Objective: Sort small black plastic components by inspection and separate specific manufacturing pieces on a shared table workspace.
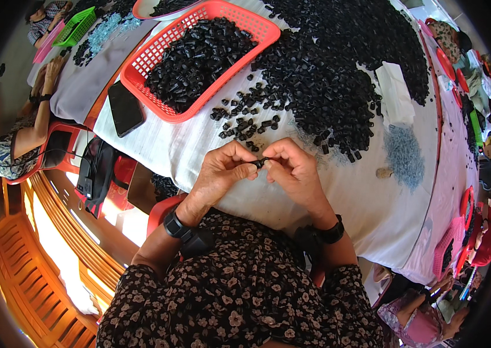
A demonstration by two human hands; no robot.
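The left hand (222,169) and the right hand (295,173) meet above the near edge of the worktop (178,145). In each hand the thumb and forefinger are pinched together, and between them both hands have hold of one small black part (261,163); its exact shape I cannot tell, because the fingers cover most of it.

Beyond the hands, and more to their right, a wide heap of loose black parts (338,87) spreads over the white cover, with some scattered pieces just past the fingertips. Beyond the left hand, a red perforated basket (251,22) carries many similar parts, and a dark smartphone (125,109) lies beside it. To the right of the right hand there is a patch of tiny clear, bluish pieces (405,155), with a small brownish lump (383,173) at its nearer side and a folded white sheet (395,93) farther away.
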